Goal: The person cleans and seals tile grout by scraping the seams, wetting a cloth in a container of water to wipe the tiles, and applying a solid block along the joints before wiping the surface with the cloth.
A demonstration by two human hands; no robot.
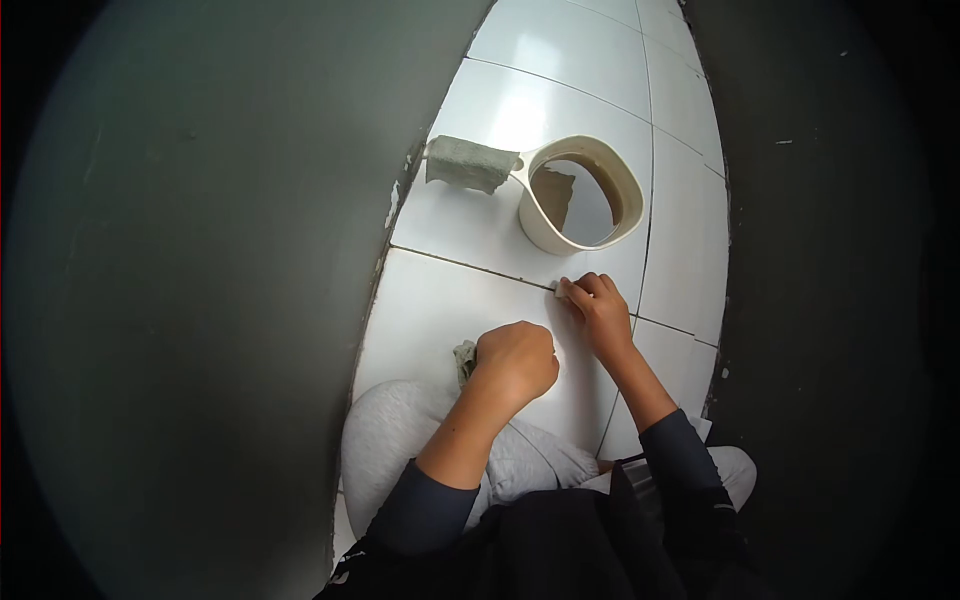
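Observation:
My left hand (515,358) is closed in a fist just above the white tiles, and a crumpled grey-green cloth (465,362) sticks out on its left side. My right hand (603,312) pinches a small whitish piece (560,290) down at the dark grout line between two tiles; its exact kind is too small to make out. Just beyond that hand stands a cream plastic water dipper (536,228), upright, with murky brownish water inside. Its handle points left, and a damp-looking grey cloth (470,163) is draped over it.
The strip of white tiles (560,90) has dark joints and chipped edges. Dark grey surfaces (220,300) border it on both sides. My folded legs in light grey trousers (390,430) are at the near end.

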